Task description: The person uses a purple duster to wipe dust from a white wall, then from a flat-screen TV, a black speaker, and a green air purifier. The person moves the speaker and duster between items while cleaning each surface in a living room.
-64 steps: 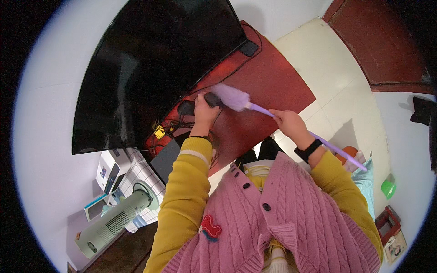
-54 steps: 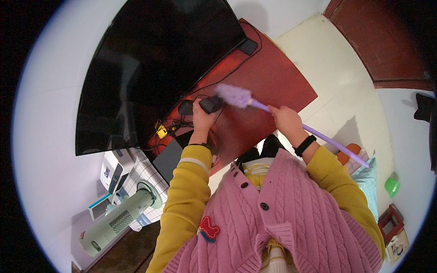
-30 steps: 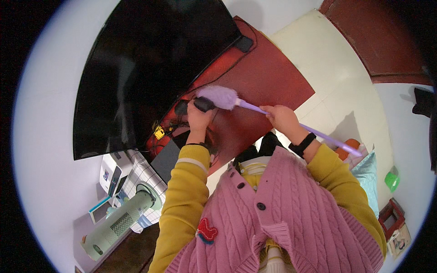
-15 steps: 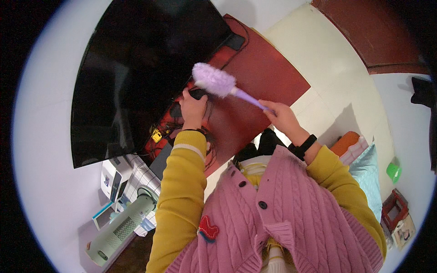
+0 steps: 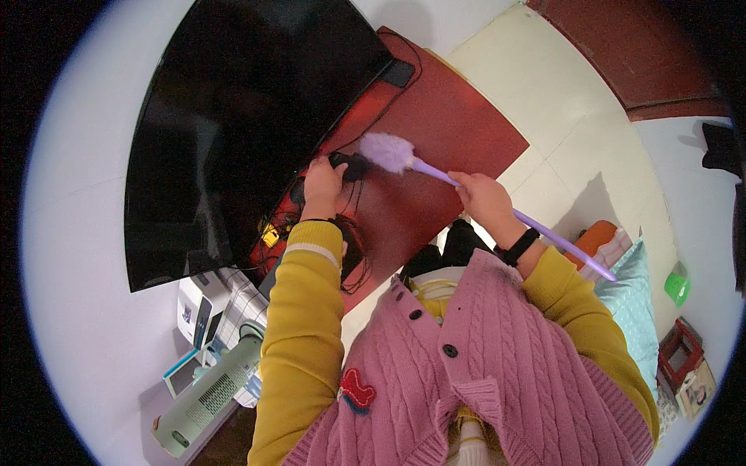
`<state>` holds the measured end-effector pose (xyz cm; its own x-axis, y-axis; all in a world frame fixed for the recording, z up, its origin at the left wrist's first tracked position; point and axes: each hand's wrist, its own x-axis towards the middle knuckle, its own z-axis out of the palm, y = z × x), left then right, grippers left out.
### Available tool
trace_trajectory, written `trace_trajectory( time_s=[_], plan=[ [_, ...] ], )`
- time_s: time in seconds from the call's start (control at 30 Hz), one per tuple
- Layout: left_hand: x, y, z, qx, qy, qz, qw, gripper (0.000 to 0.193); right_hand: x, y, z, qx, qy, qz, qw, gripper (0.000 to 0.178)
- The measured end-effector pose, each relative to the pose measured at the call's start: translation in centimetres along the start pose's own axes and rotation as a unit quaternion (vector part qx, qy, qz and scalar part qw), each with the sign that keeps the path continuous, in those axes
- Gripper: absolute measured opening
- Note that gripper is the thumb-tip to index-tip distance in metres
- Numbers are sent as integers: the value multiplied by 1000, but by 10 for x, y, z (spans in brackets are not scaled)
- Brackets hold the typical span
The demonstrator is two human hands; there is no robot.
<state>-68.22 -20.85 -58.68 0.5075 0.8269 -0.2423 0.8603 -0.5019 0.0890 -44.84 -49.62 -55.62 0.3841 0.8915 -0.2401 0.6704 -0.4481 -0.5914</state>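
My right hand [image 5: 483, 200] is closed round the slim purple handle of a duster [image 5: 387, 152], whose fluffy lilac head points left. The handle's tail end sticks out past my right wrist. Just left of the fluff, my left hand [image 5: 323, 183] grips a small black object with cables [image 5: 355, 166], partly covered by my fingers; its exact kind I cannot make out. The duster head is right beside this object, and whether they touch is unclear. Both are over the red tabletop [image 5: 454, 116], in front of a large black television [image 5: 249, 116].
Tangled black cables [image 5: 356, 256] and a yellow item [image 5: 270, 235] lie near my left wrist. A white appliance [image 5: 203, 307] and a pale green perforated cylindrical device [image 5: 210, 396] stand lower left. At right are a light blue pillow [image 5: 633, 303] and a green cup [image 5: 678, 289].
The duster's head has moved right and down, away from the television, and its handle's tail now shows behind my right hand. My left hand has turned the black object slightly to the right.
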Motion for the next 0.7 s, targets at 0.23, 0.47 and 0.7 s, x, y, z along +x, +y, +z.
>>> trace_trajectory(
  time_s=[0.23,0.47,0.7],
  plan=[
    [5,-8,21,-15,38,-30,999,67,-11,-9,-2,119,55,-44,990,42],
    [14,-23,33,-78,-10,-69,995,59,-16,-7,9,-78,-45,22,996,44],
    [15,-23,37,-104,-15,-80,991,64,-20,-12,16,55,-30,-52,997,45]
  ],
)
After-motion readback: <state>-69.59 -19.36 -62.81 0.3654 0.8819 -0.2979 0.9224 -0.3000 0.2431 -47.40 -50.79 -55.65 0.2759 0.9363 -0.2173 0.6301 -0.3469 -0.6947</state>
